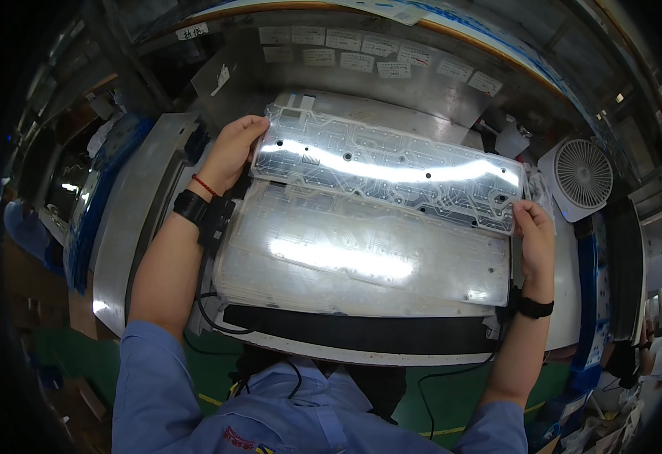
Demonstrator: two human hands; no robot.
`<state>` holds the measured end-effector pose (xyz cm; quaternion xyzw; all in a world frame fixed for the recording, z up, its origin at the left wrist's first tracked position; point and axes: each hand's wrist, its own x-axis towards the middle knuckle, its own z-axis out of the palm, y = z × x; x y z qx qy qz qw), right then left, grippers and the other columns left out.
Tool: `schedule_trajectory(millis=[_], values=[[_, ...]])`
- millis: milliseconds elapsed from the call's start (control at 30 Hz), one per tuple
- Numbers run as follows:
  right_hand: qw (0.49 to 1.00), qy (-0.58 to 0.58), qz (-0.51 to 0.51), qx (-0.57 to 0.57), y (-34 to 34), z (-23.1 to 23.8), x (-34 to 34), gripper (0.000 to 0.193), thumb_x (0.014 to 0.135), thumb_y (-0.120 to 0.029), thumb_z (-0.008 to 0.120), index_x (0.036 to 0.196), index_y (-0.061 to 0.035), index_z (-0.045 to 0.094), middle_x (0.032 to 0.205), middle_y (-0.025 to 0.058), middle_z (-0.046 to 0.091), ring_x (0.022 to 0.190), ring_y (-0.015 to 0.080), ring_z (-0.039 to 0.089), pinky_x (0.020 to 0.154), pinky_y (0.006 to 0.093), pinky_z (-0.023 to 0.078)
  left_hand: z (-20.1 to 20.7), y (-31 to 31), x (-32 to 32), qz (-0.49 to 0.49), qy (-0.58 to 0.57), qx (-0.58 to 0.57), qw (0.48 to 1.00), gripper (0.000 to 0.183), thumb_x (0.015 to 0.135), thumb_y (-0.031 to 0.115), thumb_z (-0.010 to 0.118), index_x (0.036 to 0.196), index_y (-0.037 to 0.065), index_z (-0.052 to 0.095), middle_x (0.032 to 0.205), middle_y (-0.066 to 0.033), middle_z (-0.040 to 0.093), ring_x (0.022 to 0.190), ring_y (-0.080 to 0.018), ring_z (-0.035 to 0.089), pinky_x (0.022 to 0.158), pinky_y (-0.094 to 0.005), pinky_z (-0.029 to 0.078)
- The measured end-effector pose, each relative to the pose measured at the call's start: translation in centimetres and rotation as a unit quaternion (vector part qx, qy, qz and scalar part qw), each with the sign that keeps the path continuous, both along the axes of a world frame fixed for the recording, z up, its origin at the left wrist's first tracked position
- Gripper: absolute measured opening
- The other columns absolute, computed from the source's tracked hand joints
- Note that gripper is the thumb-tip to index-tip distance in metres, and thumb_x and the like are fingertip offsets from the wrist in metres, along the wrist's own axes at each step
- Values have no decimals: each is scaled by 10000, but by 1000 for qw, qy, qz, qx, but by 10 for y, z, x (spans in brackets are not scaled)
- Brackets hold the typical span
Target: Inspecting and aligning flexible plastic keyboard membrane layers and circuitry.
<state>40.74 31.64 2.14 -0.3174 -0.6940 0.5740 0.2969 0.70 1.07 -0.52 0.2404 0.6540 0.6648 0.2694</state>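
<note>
Between my two hands a clear keyboard membrane sheet (391, 163) with printed circuit lines and small dark dots is held up, tilted with its right end lower. My left hand (234, 151) pinches its left end between thumb and fingers. At the lower right corner my right hand (534, 229) grips the edge, fingers closed. Two short connector tails stick up from the sheet's upper left edge. Below it, nearer to me, lies a stack of similar clear sheets (331, 253), bright with glare. The held sheet hides the stack's far part.
A white round fan (582, 174) stands at the right. Paper labels (357, 62) are stuck on the metal panel behind. A black strip (361, 333) runs along the table's near edge. Cables (221, 327) hang by both wrists. A white bottle (511, 140) is at the back right.
</note>
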Motion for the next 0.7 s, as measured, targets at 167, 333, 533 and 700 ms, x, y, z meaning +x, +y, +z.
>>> schedule_trajectory(millis=[167, 333, 533, 700], values=[[999, 26, -3, 26, -5, 5, -2, 152, 935, -177, 564, 930, -38, 627, 703, -56, 537, 592, 19, 435, 545, 171, 328, 3, 0, 4, 12, 25, -20, 999, 180, 946, 222, 540, 948, 59, 616, 724, 55, 555, 580, -20, 435, 526, -172, 341], [999, 37, -5, 36, -8, 11, 0, 160, 946, -189, 551, 946, -41, 612, 644, -60, 481, 517, 24, 387, 500, 183, 314, 4, -2, 1, 16, 4, 20, 1000, 182, 947, 225, 543, 960, 59, 616, 703, 55, 541, 550, -23, 405, 500, -182, 325], [988, 142, -56, 16, -10, 9, -2, 169, 956, -193, 535, 968, -33, 589, 713, -1, 599, 531, 50, 478, 525, 189, 374, 12, -9, 1, -33, 0, 132, 991, 245, 970, 293, 499, 989, 69, 596, 736, 24, 566, 526, -39, 408, 484, -179, 326], [989, 132, -26, 55, 0, 3, 2, 197, 927, -114, 569, 1086, 0, 549, 788, 36, 638, 635, 60, 546, 566, 202, 430, 13, -3, 8, -7, -28, 88, 996, 246, 974, 287, 484, 1008, 66, 587, 853, -16, 630, 602, -39, 489, 503, -164, 356]])
